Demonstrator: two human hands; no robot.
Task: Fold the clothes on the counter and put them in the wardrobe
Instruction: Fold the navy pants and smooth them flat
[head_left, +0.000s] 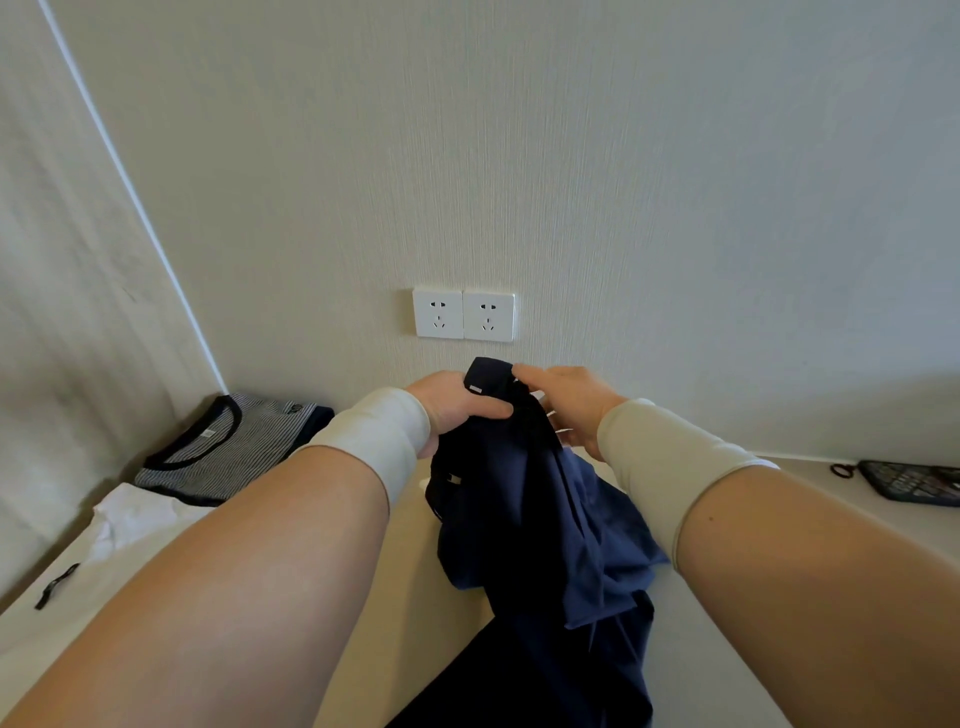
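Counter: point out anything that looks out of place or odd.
Nothing looks damaged or spilled. The navy garment hangs bunched from both hands, unfolded. A small black strap lies loose on the white cloth, purpose unclear.

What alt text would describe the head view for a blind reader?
Both hands, left hand and right hand, hold up a navy garment over a counter. A striped shirt lies at far left, below two wall sockets.
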